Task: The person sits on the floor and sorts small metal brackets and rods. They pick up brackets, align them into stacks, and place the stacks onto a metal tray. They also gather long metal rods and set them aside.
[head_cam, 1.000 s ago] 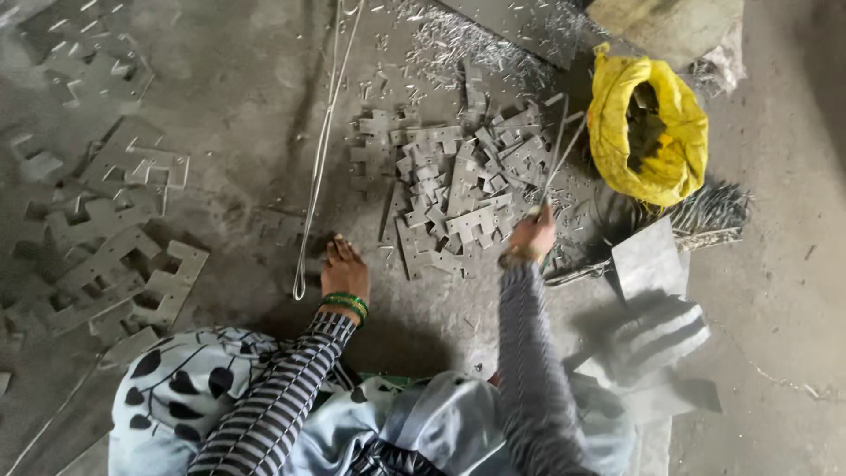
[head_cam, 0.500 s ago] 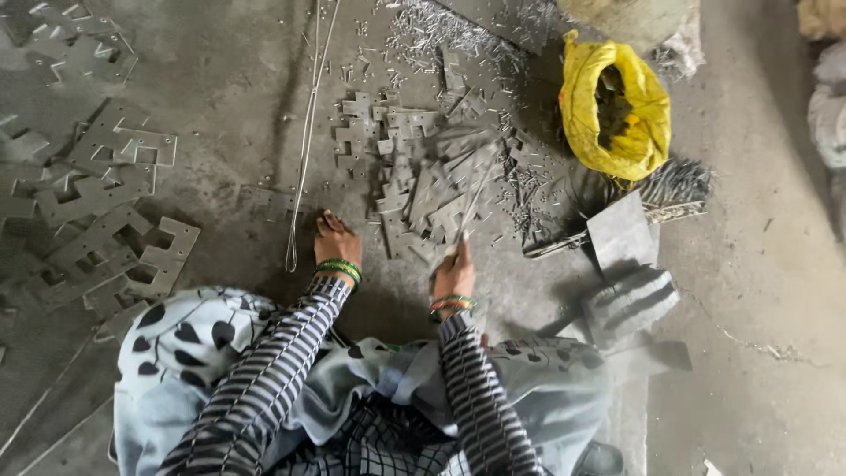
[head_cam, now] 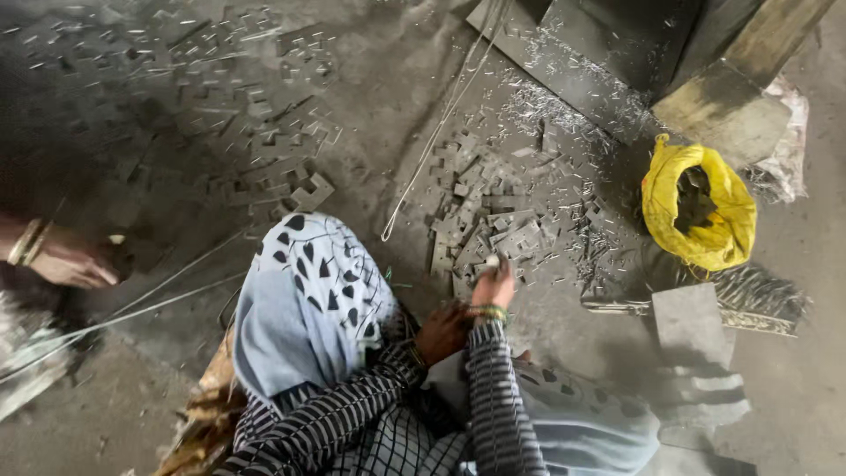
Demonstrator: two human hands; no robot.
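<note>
A metalworking workshop floor, seen from above. Grey stamped metal pieces lie heaped at the centre of the frame, more cut-out scraps at upper left, shiny metal shavings at upper right, a long wire running across the dusty concrete floor, and a yellow sack at right.

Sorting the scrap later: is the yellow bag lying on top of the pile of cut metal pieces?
No. The yellow bag sits apart on the floor, right of the cut metal pieces.

Head view, steeply down, floor near
</note>
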